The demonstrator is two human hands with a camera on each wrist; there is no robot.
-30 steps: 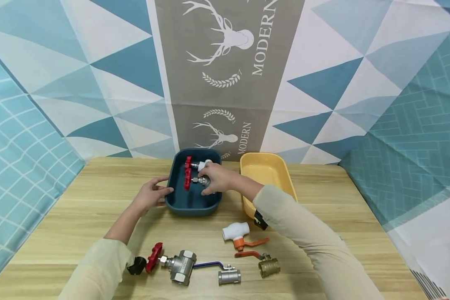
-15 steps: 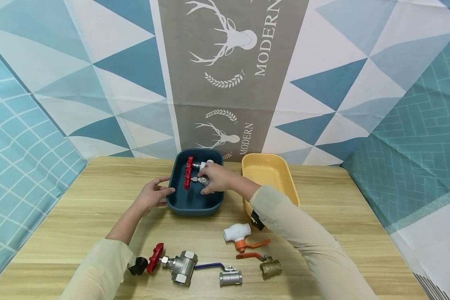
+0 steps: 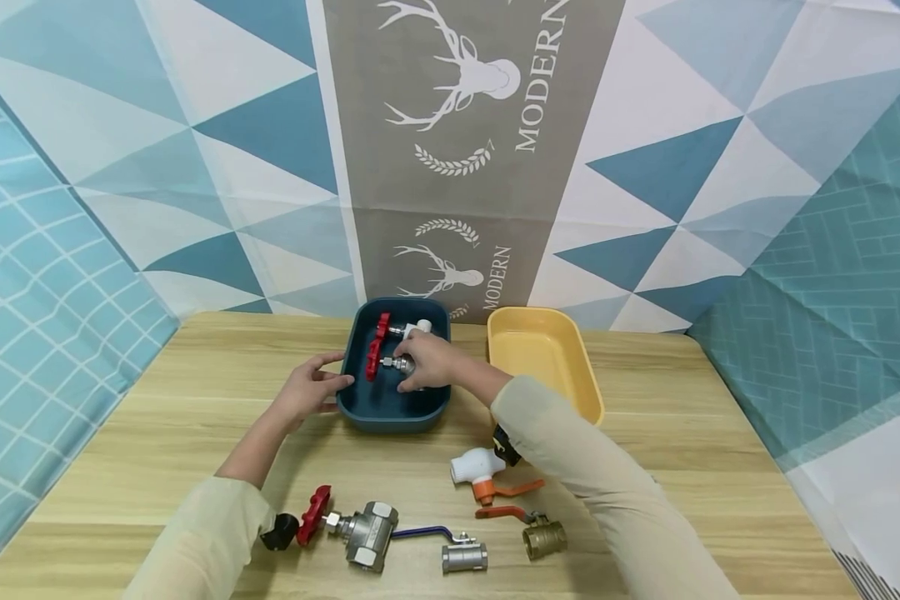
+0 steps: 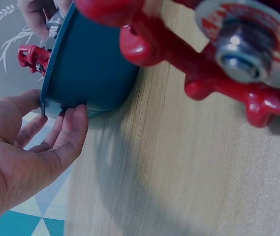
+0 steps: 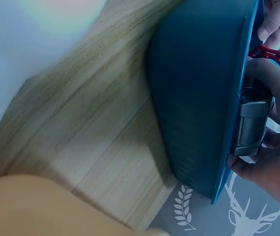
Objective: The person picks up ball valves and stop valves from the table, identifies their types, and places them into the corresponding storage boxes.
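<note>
My right hand grips a metal gate valve inside the dark blue bin; its red handwheel points left. Just behind it in the bin lies a white-bodied valve, also with a red handwheel, which the held valve's wheel seems to touch or overlap. At the bin's left side, my left hand holds the rim, thumb over the edge and fingers against the outer wall. Whether the held valve rests on the bin floor is hidden by the right hand.
A yellow bin stands to the right, under the right forearm. Nearer lie a large gate valve, a blue-handled ball valve, a white valve with an orange lever and a brass valve on the wooden table.
The head view has drifted slightly. Within the blue bin, my right hand and the gate valve have shifted a little left. My left hand keeps its place on the rim.
</note>
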